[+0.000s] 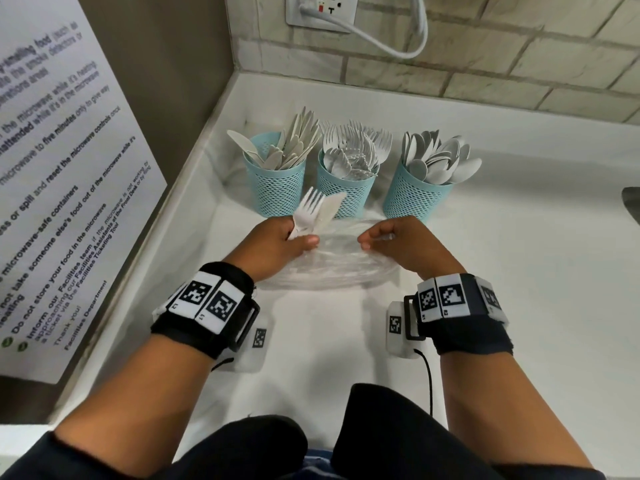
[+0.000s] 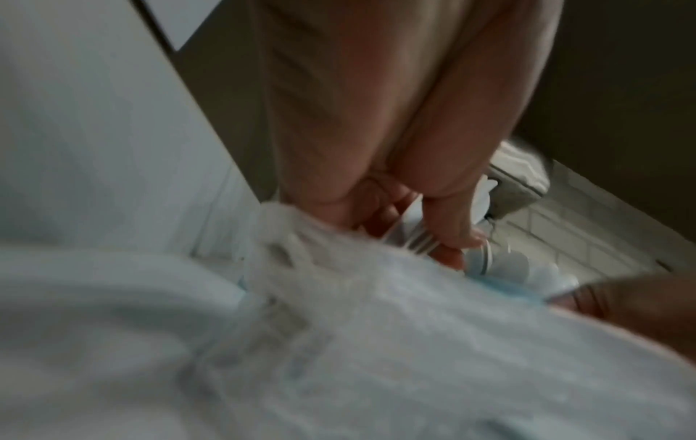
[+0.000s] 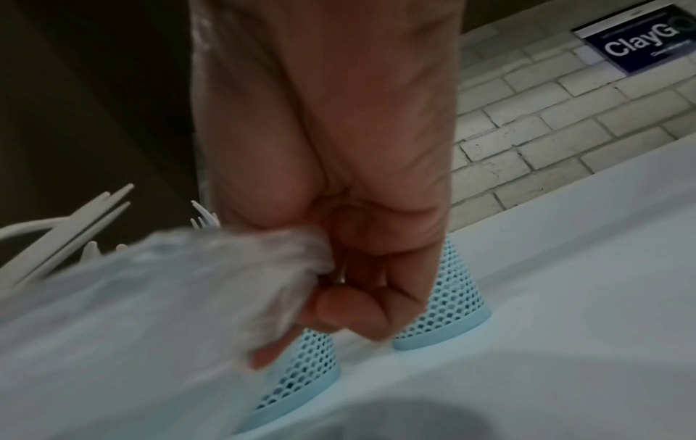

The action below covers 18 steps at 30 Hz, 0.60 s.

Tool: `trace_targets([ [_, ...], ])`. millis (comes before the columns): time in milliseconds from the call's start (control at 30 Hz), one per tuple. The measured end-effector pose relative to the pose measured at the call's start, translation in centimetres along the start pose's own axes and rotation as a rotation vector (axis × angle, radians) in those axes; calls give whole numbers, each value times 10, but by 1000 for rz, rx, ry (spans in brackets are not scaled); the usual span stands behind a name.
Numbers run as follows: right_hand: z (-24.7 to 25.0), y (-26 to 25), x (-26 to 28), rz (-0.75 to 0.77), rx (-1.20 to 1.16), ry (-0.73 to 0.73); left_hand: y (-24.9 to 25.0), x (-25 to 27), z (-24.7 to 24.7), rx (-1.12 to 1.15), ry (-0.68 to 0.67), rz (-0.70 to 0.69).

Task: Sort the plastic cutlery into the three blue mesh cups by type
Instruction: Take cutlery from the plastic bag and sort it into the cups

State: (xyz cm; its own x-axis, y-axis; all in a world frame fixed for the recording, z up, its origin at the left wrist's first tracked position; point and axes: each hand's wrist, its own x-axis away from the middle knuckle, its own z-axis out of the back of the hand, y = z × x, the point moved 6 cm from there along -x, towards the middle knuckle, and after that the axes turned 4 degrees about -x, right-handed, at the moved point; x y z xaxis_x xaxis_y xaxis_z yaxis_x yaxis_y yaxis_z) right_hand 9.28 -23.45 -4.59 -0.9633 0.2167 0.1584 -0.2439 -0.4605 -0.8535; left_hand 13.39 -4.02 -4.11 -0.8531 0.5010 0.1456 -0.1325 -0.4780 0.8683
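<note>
Three blue mesh cups stand in a row at the back of the white counter: the left cup [image 1: 275, 181] holds knives, the middle cup [image 1: 346, 188] forks, the right cup [image 1: 417, 195] spoons. In front of them my left hand [image 1: 301, 237] grips a white fork [image 1: 309, 206] and a white knife [image 1: 329, 210] together, their heads pointing at the left and middle cups. My right hand [image 1: 374, 239] pinches the edge of a crumpled clear plastic bag [image 1: 339, 268] that lies between the hands. The right wrist view shows that bag [image 3: 278, 268] bunched in my right hand's fingers [image 3: 342, 306], with two cups [image 3: 448, 297] behind.
A notice poster [image 1: 69, 168] covers the side wall on the left, close to the left cup. Behind the cups is a brick wall with an outlet and a white cord [image 1: 381, 39]. White counter [image 1: 536, 271] stretches to the right. A dark object [image 1: 632, 202] shows at the right edge.
</note>
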Motion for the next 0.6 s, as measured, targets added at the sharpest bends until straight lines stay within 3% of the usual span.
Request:
trace_targets([
  [100,-2,2,2,-45,94,-19,-4,1,3,386,65,8],
  [200,-2,2,0,-87,280,-25,0,5,5,544,94,13],
  [400,-2,1,3,-133,481,-65,14,6,12,554,118,-27],
  [600,2,-26,15,-189,579,-204,19,5,-3,513,-57,23],
])
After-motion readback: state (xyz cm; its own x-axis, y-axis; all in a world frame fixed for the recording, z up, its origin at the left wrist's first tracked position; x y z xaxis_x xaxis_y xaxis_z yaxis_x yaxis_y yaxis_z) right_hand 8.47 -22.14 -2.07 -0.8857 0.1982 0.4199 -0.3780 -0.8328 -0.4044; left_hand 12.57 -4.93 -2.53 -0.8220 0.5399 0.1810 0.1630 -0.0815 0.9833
